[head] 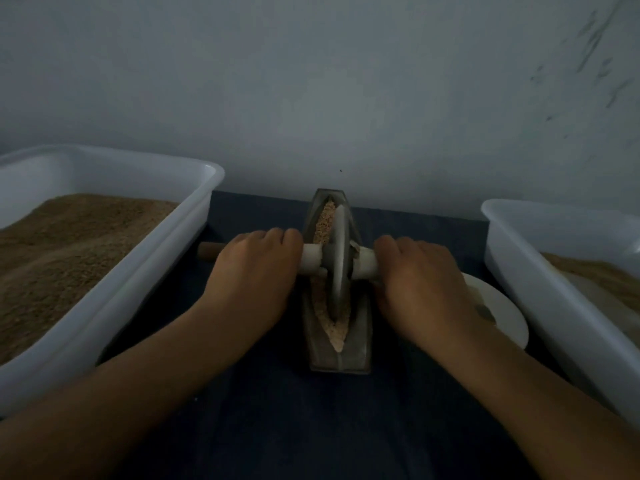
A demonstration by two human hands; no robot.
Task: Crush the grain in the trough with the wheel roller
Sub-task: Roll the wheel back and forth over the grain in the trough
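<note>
A narrow boat-shaped metal trough (360, 327) lies lengthwise on the dark cloth in the middle, holding tan grain (325, 220). The grain at its far end looks coarse, and at its near end it is paler and finer. A grey disc-shaped wheel roller (337, 263) stands upright in the trough's groove, its axle handle (311, 259) running left to right. My left hand (254, 271) grips the left side of the handle. My right hand (420, 282) grips the right side. The wooden tip of the handle (209, 251) pokes out past my left hand.
A white plastic tub (114, 289) filled with brown ground grain stands at the left. Another white tub (540, 289) with some grain stands at the right. A white plate (509, 320) lies under my right wrist. A grey wall rises right behind the trough.
</note>
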